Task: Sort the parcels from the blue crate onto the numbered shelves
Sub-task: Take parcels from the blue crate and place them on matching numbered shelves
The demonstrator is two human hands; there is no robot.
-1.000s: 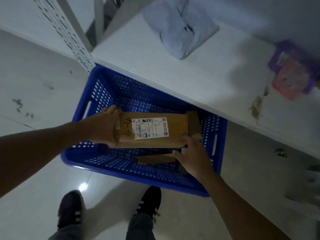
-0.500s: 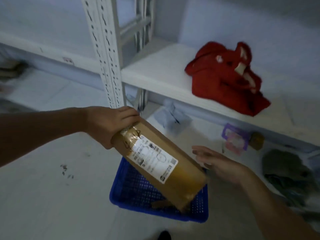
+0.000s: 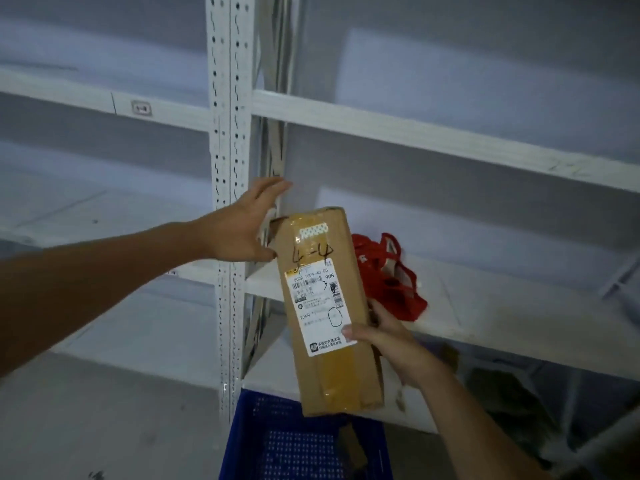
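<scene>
White shelves point(image 3: 415, 133) rise behind the parcel point(image 3: 325, 306), held long axis upright over the crate point(image 3: 277, 445), right hand point(image 3: 384, 337) gripping its lower right edge, left hand point(image 3: 239, 230) spread open beside its top left corner.

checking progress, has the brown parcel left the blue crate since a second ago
Yes. The brown parcel has risen out of the blue crate; the right hand holds it above the crate.

Brown parcel point(image 3: 325, 306) — upright, marked 4-4 — above blue crate point(image 3: 298, 441).
</scene>
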